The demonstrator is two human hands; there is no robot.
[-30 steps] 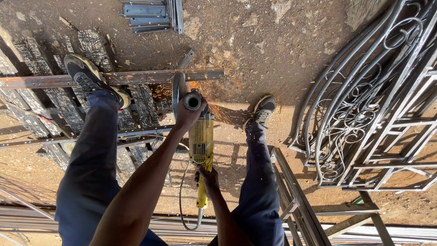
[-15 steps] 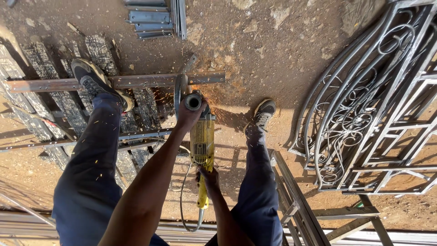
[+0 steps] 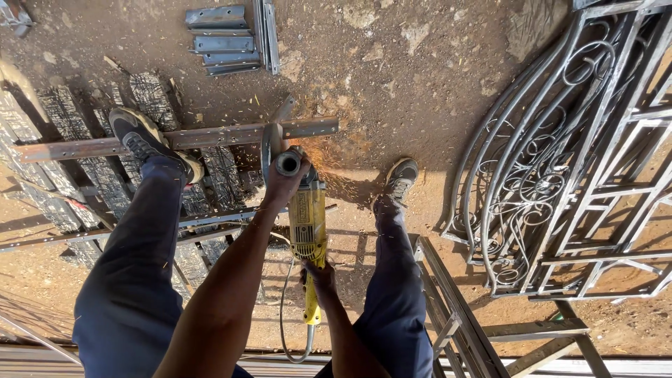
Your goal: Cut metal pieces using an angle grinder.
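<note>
I hold a yellow angle grinder (image 3: 308,224) pointing away from me. My left hand (image 3: 283,183) grips its side handle near the head. My right hand (image 3: 318,271) grips the rear of the yellow body. The grinder's disc (image 3: 268,145) is against a rusty perforated angle bar (image 3: 210,136) lying across the ground, and orange sparks (image 3: 329,157) fly out to the right. My left shoe (image 3: 143,140) presses on that bar. My right shoe (image 3: 400,178) stands on the dirt.
Ornate scrolled metal gates (image 3: 560,161) lie at the right. Short cut steel pieces (image 3: 227,38) lie at the top. Dark ribbed planks (image 3: 70,161) sit under the bar. A metal frame (image 3: 462,315) is beside my right leg. The grinder's cable (image 3: 283,315) loops down.
Sparks have appeared at the disc where there were none. The grinder and both hands have stayed nearly in place; the view has shifted slightly.
</note>
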